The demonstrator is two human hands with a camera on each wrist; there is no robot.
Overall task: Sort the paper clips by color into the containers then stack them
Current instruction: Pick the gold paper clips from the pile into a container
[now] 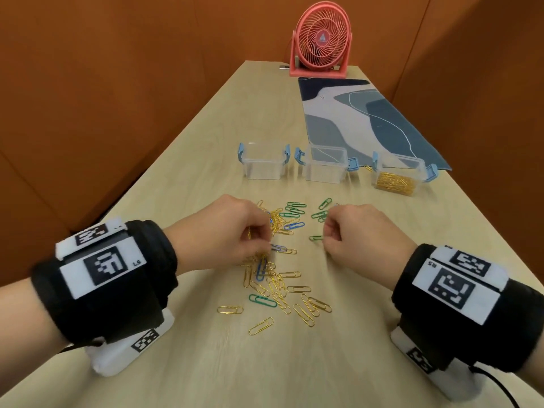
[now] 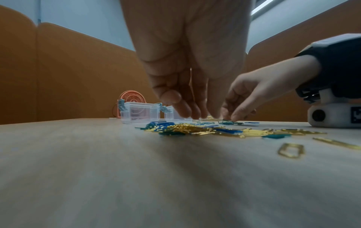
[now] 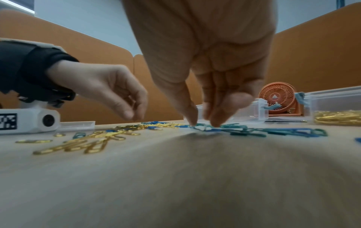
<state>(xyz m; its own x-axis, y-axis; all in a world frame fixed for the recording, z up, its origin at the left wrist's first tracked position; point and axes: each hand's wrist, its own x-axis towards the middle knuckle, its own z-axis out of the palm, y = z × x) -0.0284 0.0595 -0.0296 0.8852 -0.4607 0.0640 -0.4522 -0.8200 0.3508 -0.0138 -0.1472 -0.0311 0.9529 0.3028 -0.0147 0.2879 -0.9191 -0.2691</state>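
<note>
Gold, green and blue paper clips (image 1: 276, 278) lie scattered on the wooden table (image 1: 382, 363). My left hand (image 1: 263, 240) hovers over the heap with fingers curled, pinching gold clips (image 1: 249, 234). In the left wrist view its fingertips (image 2: 187, 111) point down at the pile (image 2: 195, 130). My right hand (image 1: 325, 240) is to the right, thumb and forefinger closing on a green clip (image 3: 203, 127) that lies on the table. Three clear containers with blue latches stand beyond: the left (image 1: 263, 161) and middle (image 1: 325, 163) ones are empty, the right one (image 1: 397, 178) holds gold clips.
A blue and white patterned mat (image 1: 362, 122) lies behind the containers on the right. A pink desk fan (image 1: 321, 39) stands at the table's far end. Orange partition walls (image 1: 88, 98) enclose the table on both sides.
</note>
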